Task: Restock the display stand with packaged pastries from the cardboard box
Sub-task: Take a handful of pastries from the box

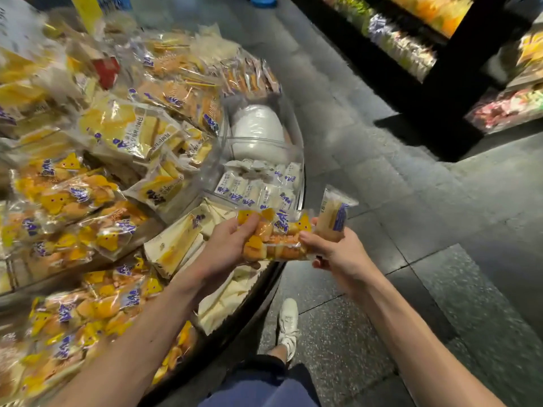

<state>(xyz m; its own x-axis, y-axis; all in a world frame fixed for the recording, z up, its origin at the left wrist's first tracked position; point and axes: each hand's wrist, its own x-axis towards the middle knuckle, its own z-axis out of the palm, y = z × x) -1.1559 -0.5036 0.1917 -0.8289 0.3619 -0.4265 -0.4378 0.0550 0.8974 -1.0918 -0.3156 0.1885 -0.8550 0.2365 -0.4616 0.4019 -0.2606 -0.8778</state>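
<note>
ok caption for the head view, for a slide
Left hand and right hand hold a bun pack at the display stand.

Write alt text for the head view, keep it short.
Left hand and right hand hold a bun packet between them beside a round display stand piled with wrapped pastries. The right hand also grips an upright pale cake packet. Grey floor and a white shoe show below.

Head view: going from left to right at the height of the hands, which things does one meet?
Stacked yellow pastry packs → left hand → bun pack → right hand → grey floor.
</note>
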